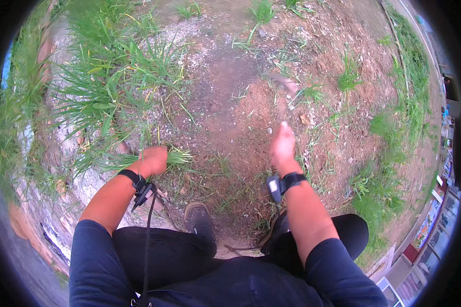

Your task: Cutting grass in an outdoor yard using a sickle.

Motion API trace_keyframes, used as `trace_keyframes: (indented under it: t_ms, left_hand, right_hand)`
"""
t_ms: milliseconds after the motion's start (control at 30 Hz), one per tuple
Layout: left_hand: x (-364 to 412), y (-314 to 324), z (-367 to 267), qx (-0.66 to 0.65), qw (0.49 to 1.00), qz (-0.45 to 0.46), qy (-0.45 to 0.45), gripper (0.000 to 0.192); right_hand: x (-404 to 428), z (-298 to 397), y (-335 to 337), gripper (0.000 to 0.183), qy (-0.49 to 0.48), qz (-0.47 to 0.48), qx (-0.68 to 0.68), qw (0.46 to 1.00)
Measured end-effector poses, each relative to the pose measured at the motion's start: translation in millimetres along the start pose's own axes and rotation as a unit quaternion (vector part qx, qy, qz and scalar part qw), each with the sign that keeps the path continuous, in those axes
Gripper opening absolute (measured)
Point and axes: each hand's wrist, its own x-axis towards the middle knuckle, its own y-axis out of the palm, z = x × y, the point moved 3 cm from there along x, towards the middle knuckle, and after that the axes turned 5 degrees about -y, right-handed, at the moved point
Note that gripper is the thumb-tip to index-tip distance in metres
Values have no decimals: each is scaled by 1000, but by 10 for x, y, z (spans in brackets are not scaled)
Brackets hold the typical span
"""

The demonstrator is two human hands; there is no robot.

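My left hand (153,159) is closed around a bunch of cut or pulled green grass (179,156), whose stem ends stick out to the right and whose blades trail left. Ahead and to the right, my right hand (283,147) is blurred by motion, its fingers curled. Just beyond it shows a thin curved blade, seemingly a sickle (286,82), also blurred; its handle is mostly hidden in the hand. A large clump of standing grass (107,88) grows beyond my left hand. Loose grass blades lie on the bare reddish soil (249,142) between the hands.
My shoes (199,220) stand close below the hands. A dark cord (148,238) hangs from the left wrist strap. Pale, rough concrete or stone (84,192) runs along the left. More grass (380,195) grows on the right, before a building front (432,245).
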Motion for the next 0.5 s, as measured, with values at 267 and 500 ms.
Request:
trace_keyframes:
  t_ms: [267, 500]
  left_hand:
    - [57, -34, -75, 12, 1000, 12, 0, 27]
    - [-55, -13, -21, 16, 1000, 12, -10, 27]
  right_hand:
    - [-458, -386, -100, 38, 103, 71, -180, 976]
    - [-184, 203, -88, 38, 234, 34, 134, 962]
